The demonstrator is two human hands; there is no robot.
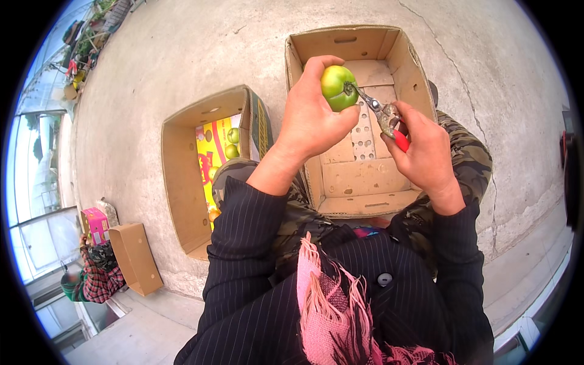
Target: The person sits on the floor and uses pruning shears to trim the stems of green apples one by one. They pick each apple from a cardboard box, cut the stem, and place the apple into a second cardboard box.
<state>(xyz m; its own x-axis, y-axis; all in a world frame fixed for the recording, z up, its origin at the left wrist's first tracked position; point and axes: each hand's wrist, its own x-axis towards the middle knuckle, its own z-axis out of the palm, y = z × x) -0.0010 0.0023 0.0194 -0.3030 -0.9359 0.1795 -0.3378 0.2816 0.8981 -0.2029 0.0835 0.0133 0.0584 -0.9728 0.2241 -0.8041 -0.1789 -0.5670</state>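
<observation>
My left hand (310, 114) grips a green tomato (338, 93) that is yellowish on its upper left side, its stem end turned to the right. In my right hand (426, 150) is a pair of pruning shears (382, 112) with red handles. The tips of the shears touch or nearly touch the tomato's stem; whether the blades are closed on it I cannot tell. Both hands are over a cardboard box (365, 200) with a bare, perforated bottom, which stands between my legs.
To the left, a second cardboard box (180, 182) has a yellow printed sheet (214, 137) and several tomatoes (232, 151) inside. Further left, a person in a plaid shirt (102, 278) is beside a brown box (136, 258) and a pink box (96, 226). A crack (461, 77) runs across the concrete floor.
</observation>
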